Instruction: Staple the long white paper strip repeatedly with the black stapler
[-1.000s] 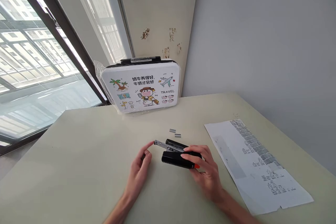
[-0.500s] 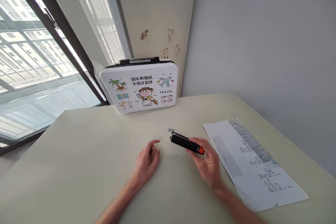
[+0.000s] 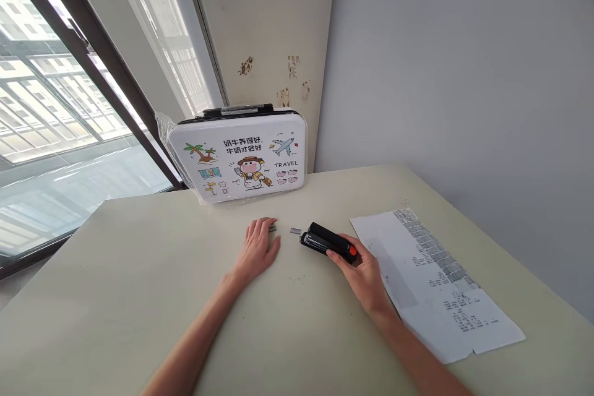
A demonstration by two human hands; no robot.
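Your right hand (image 3: 364, 275) grasps the black plastic stapler with a red button (image 3: 328, 244) above the pale tabletop (image 3: 153, 284), left of the printed white sheet (image 3: 436, 288). Your left hand (image 3: 257, 247) rests palm down, fingers loosely spread beside a small grey metal staple strip (image 3: 272, 229); whether it grips that strip, you cannot tell. A second grey strip (image 3: 296, 231) lies near the stapler's tip.

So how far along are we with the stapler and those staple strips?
Looks done: the stapler is in the right hand, its long halves close together. Whether it's loaded, can't tell.
In hand: the left hand is at one staple strip.
Seemingly left: that strip and the second strip are both outside the stapler, and neither hand is on the paper.
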